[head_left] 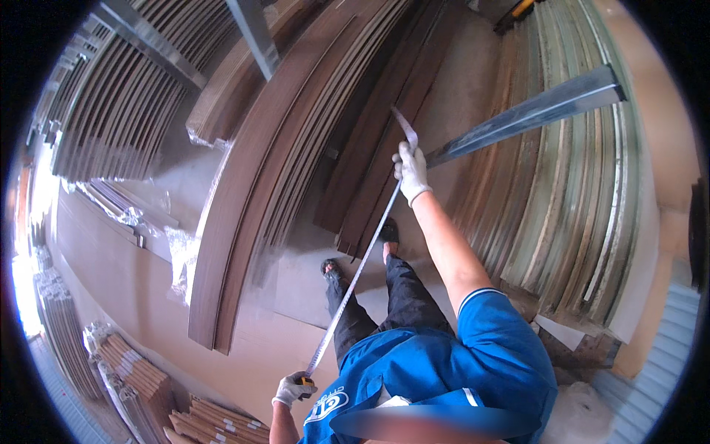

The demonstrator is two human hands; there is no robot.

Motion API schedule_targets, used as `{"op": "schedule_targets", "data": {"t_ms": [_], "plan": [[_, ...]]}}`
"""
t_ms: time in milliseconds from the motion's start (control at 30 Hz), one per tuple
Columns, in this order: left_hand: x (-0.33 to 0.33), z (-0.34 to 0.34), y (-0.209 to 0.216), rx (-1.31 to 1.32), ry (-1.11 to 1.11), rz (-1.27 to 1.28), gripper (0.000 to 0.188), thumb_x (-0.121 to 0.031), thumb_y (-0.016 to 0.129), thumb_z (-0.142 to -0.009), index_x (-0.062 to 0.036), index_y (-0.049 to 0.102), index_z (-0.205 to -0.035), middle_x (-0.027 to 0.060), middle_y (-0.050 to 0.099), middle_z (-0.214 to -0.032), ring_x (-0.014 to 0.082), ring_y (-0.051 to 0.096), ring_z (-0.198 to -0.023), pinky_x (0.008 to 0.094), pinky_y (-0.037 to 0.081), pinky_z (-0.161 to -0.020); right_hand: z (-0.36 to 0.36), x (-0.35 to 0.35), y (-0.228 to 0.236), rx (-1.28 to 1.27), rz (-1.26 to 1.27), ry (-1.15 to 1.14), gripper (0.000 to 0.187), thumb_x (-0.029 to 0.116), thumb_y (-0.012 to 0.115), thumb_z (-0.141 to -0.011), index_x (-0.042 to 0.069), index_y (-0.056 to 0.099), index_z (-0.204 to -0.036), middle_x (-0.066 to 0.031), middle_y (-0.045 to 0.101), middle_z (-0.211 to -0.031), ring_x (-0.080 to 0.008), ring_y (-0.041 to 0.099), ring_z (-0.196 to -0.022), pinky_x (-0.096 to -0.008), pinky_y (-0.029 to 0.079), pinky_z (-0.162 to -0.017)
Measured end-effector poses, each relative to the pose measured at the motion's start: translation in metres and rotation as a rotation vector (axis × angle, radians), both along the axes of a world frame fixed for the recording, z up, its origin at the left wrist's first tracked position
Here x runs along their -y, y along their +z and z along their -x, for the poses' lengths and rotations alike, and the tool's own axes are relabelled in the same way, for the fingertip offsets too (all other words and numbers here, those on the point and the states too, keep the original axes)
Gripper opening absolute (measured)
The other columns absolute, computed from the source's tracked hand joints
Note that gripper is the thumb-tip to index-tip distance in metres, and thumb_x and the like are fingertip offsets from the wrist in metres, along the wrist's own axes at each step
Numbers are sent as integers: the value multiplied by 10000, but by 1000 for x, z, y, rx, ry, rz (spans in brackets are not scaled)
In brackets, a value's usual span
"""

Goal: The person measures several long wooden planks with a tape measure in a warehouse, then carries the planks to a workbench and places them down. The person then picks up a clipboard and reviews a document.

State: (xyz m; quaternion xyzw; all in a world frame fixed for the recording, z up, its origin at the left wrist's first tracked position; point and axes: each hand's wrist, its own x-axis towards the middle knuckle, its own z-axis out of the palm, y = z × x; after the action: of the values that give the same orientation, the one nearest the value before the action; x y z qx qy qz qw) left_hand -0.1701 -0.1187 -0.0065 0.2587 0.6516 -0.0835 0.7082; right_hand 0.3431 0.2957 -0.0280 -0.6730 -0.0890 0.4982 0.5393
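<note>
From my remote feed, the tape-measure blade [325,341], presumably light, springy and best pinched flat, spans from its case [305,382], clasped in the gloved left hand [292,388], to the right hand [411,172], closed around it.

Just left of the long brown boards [248,174] you have crumpled clear plastic [183,259]; farther to their left stands a row of slim slats [122,111]. Nearer you than the brown boards are a plastic-edged bundle [137,370] and some tan strips [214,425]. Well to their right you see pale-edged panels [543,222], and beyond those, on your far right, blue corrugated sheeting [674,325].
</note>
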Motion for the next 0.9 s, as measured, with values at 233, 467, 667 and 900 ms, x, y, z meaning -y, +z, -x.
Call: {"op": "schedule_targets", "data": {"t_ms": [233,467,667,900], "plan": [[-39,-60,2,18,88,-175,567,-186,911,-624,-64,692,-1132,14,710,-856,95,660,-669,252,520,-518,-15,-41,221,-213,-870,370,232,326,650,-954,123,539,-940,19,574,-708,-54,461,-473,-206,354,-430],[-96,-48,-32,40,-53,-415,627,-243,941,-588,-71,688,-1135,19,692,-840,109,646,-662,262,529,-522,-66,36,424,-492,-1534,745,446,420,651,-919,64,575,-1178,20,539,-743,-126,472,-558,-288,422,-538],[-113,-20,-27,44,-174,-520,583,-238,924,-591,-85,686,-1100,11,675,-813,105,633,-644,268,530,-516,-133,151,471,-298,-1469,284,230,227,602,-967,2,580,-1010,15,446,-730,-52,367,-543,-218,313,-548],[-119,-14,-4,-7,-298,-524,558,-272,903,-583,-107,690,-1071,26,683,-825,127,649,-679,285,544,-553,-201,234,447,-117,-1449,116,281,194,582,-969,-56,561,-1093,12,412,-726,-66,368,-581,-236,315,-565]]}}
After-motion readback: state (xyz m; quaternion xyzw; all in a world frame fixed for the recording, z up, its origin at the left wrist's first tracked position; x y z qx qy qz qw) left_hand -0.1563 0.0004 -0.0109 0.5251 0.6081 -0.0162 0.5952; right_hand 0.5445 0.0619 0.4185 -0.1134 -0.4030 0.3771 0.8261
